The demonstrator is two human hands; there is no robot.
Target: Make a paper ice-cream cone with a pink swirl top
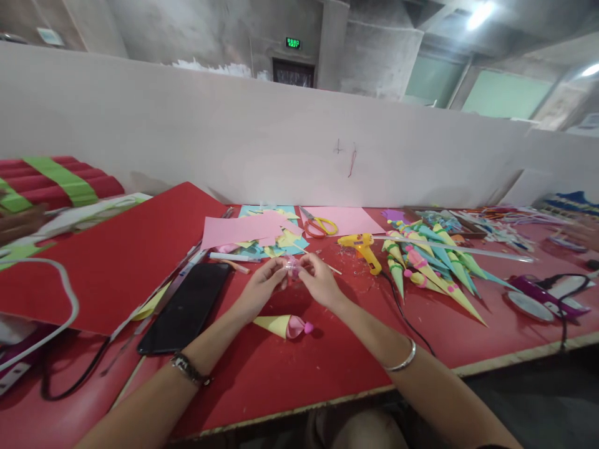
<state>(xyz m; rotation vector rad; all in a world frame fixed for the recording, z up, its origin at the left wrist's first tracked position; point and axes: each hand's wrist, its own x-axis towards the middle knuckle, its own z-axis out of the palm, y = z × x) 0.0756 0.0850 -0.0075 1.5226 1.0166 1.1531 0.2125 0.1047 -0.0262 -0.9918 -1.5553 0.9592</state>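
A small clear pinkish item (292, 267), perhaps a roll of tape, is held between both hands above the red table (276, 386). The fingers of my left hand (266, 282) close on its left side, and my right hand (320, 279) pinches it from the right. Just below the hands lies a yellow paper cone (275, 325) with a pink paper inside and a pink pompom (308, 328) at its right end. To the right of my right hand rests a yellow glue gun (362, 248).
A black phone (187, 308) lies left, beside a large red sheet (116, 255). Behind the hands are pink paper (243, 229) and scissors (321, 226). Many paper cones (433, 255) are piled right. Other people's hands show at both edges.
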